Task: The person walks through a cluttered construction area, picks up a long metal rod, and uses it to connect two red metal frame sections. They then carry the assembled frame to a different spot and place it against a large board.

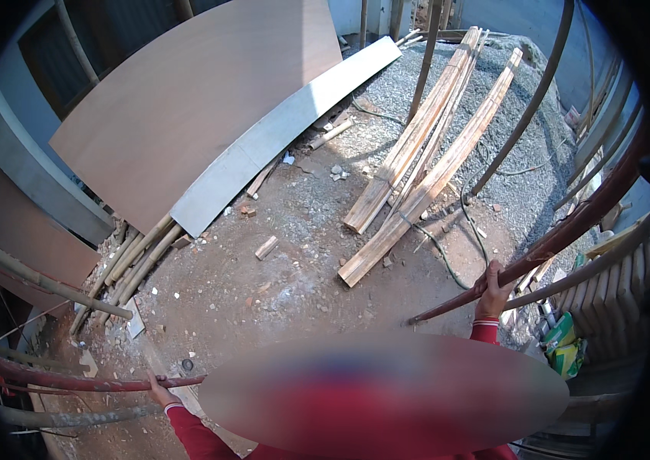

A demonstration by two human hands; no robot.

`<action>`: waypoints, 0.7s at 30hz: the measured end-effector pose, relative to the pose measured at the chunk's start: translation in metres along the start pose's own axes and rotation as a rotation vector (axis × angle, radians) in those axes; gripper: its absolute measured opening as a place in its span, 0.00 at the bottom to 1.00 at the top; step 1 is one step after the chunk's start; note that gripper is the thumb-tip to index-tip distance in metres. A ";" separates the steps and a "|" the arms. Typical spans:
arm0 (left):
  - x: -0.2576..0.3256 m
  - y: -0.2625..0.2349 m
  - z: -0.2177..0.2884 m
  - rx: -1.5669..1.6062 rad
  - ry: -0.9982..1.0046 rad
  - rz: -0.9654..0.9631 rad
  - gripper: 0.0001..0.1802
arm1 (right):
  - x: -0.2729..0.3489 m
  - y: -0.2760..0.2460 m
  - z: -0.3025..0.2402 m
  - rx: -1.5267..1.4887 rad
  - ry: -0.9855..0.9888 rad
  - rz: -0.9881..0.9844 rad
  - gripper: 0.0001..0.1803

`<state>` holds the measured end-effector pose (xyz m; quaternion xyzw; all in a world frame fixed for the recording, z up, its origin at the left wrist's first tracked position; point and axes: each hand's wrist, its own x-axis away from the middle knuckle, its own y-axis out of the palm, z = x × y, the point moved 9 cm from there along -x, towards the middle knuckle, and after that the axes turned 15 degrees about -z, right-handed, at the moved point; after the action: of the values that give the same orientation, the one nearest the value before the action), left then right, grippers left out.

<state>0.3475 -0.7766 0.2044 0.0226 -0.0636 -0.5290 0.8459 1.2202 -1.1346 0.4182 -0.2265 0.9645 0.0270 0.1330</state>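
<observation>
At the lower left, my left hand [161, 392] is closed round a reddish pole [72, 380] that runs in from the left edge. My right hand [494, 292], lower right of the middle, is wrapped round another reddish-brown pole [563, 231], which slants up to the upper right. Both my sleeves are red with striped cuffs. A blurred oval covers the area between my arms. Just beneath the left pole lies a greyish pole [80, 418], and beside my right hand a brown pole [570, 280] curves off to the right.
Long timber planks [432, 176] lie on a grey gravel heap [540, 146]. A large brown sheet [210, 100] and a pale board [264, 146] are at the upper left, with bamboo poles [137, 253] beside them. Rubble litters the dirt ground [279, 299]. A green-yellow bag [566, 345] lies right.
</observation>
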 end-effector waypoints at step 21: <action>-0.020 -0.019 -0.013 0.153 -0.108 0.242 0.14 | -0.009 0.042 -0.052 -0.141 -0.122 -0.010 0.23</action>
<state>0.3236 -0.7673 0.1876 0.0509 -0.1512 -0.4173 0.8946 1.1968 -1.0993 0.4700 -0.2379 0.9492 0.1079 0.1753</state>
